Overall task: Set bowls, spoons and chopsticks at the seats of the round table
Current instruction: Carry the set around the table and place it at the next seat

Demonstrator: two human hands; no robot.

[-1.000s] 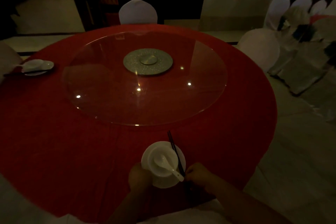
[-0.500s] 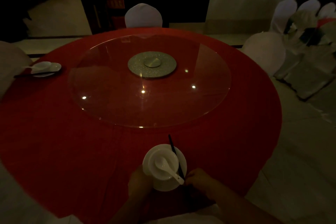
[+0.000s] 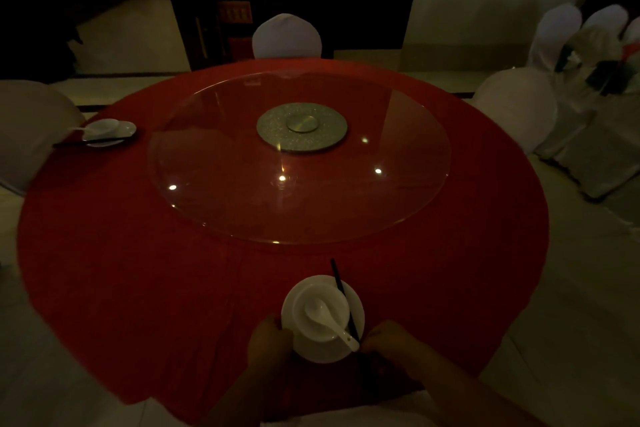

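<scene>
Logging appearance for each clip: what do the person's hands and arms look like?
Left hand and right hand are bare, no gloves. The left forearm and right forearm show no sleeves up to the frame edge. No watch or ring shows, though dim light could hide small items.

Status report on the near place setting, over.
Left hand at plate rim, right hand at near end of chopsticks; grips too dark to judge. Spoon in bowl on plate. Nothing in the way.
</scene>
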